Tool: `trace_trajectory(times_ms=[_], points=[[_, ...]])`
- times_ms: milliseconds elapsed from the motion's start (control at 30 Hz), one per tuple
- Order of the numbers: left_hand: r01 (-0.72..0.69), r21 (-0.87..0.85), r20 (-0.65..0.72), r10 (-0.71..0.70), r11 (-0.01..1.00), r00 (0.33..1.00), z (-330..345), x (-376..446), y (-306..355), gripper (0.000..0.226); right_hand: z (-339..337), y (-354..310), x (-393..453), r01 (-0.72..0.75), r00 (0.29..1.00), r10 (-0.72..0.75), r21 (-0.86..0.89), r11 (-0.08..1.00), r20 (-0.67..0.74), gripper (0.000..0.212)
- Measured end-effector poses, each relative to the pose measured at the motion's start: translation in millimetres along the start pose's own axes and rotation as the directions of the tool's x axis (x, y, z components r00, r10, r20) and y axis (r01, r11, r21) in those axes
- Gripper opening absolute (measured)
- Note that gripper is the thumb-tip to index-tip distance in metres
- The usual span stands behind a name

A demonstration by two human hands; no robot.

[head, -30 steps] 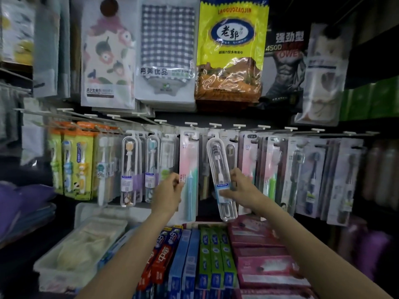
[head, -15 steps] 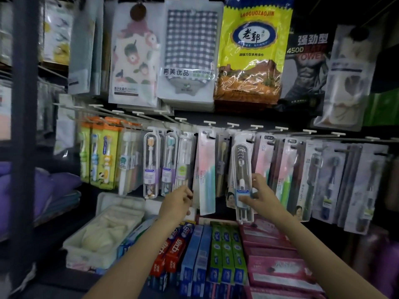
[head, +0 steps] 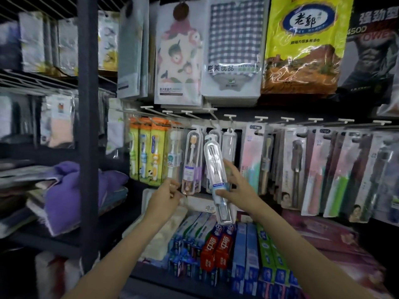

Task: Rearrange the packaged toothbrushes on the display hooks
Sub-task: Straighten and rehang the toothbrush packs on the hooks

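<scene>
My right hand (head: pixel 234 187) grips a clear capsule-shaped toothbrush case (head: pixel 216 175) with a blue label, tilted, its top near the hooks. My left hand (head: pixel 167 194) pinches the lower edge of a hanging clear case with an orange-headed toothbrush (head: pixel 191 162). A row of white display hooks (head: pixel 261 119) carries many packaged toothbrushes: orange and green children's packs (head: pixel 146 152) on the left, pink and grey blister cards (head: pixel 323 169) on the right. Another clear case (head: pixel 229 145) hangs behind the held one.
Towel and cloth packs (head: pixel 234 50) hang above the hooks. Toothpaste boxes (head: pixel 218 247) stand on the shelf below. A dark upright post (head: pixel 88 126) rises at the left, with purple folded towels (head: pixel 73 190) behind it. A white tray (head: pixel 149 195) sits under my left hand.
My right hand has carried the clear case leftwards, from the middle hooks to the other clear cases. My left hand moved left onto the orange-headed toothbrush case. The camera view shifted left.
</scene>
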State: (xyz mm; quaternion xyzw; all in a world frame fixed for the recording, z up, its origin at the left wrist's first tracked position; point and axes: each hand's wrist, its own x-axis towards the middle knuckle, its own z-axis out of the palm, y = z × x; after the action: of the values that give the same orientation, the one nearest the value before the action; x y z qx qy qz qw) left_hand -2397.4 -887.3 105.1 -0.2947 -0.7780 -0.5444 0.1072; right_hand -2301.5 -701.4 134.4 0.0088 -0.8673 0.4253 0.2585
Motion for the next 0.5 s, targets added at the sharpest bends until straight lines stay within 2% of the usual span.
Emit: trace_trajectory(times_ms=[133, 300, 400, 500], points=[[-0.013, 0.006, 0.015, 0.013, 1.0, 1.0, -15, 3, -8, 0.013, 21, 3, 11, -0.112, 0.983, 0.135, 0.177, 0.978, -0.121, 0.086], [-0.024, -0.018, 0.04, 0.025, 1.0, 0.999, -17, 8, -15, 0.016, 23, -4, 22, -0.11, 0.941, 0.158, 0.173, 0.979, -0.299, 0.086], [-0.029, -0.04, 0.062, 0.032, 0.999, 0.998, -13, 11, -17, 0.016, 19, -14, 36, -0.103, 0.941, 0.151, 0.17, 0.98, -0.302, 0.086], [-0.044, -0.048, 0.071, 0.048, 0.998, 0.996, -11, 13, -19, 0.018, 17, -21, 47, -0.14, 0.949, 0.16, 0.091, 0.986, -0.273, 0.089]])
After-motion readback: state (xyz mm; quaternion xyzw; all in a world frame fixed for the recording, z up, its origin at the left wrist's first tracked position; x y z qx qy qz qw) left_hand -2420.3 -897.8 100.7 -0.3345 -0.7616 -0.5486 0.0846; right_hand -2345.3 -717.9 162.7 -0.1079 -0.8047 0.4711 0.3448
